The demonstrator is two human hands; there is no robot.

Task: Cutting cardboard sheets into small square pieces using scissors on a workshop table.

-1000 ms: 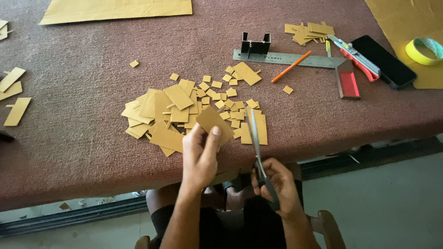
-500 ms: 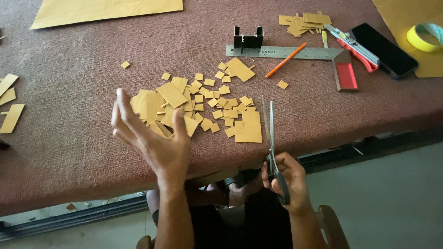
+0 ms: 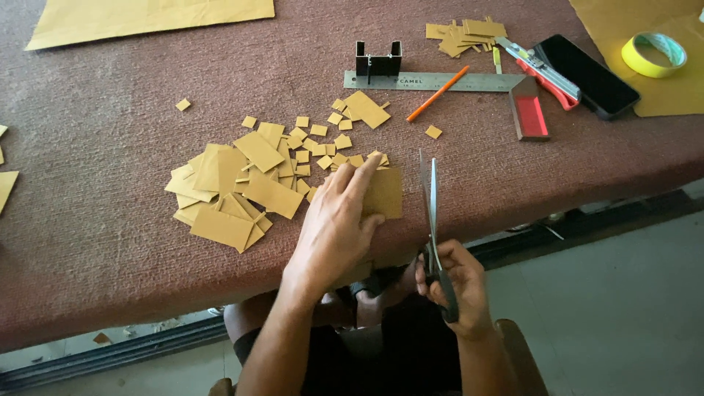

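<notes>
- I see the left hand (image 3: 339, 220) lying palm down on the near part of the table (image 3: 95, 242), fingers spread loosely and pressing on a tan cardboard square (image 3: 385, 194) near the table's front edge; it pins the piece rather than gripping it.
- The right hand (image 3: 453, 286) sits just off the near edge, to the right of the left hand, closed around the dark handles of a pair of scissors (image 3: 431, 220).
- The scissor blades point away from me, up over the table, just to the right of the cardboard square; from this angle I think they are nearly shut, but I cannot be sure.
- Left of the left hand is a loose heap of cardboard offcuts (image 3: 235, 187), larger rectangles at the near left and small squares scattered toward the far right.
- Farther back lies a steel ruler (image 3: 440, 81) with a small black metal bracket (image 3: 378, 60) standing at its left end and an orange pencil (image 3: 438, 94) slanting across it.
- At the ruler's right end is a red-centred square block (image 3: 529, 114), and beyond it a utility knife (image 3: 539, 70) beside a black phone (image 3: 587, 73).
- A roll of yellow tape (image 3: 654, 53) rests at the far right on a tan sheet.
- A second small pile of cardboard pieces (image 3: 466, 35) sits beyond the ruler.
</notes>
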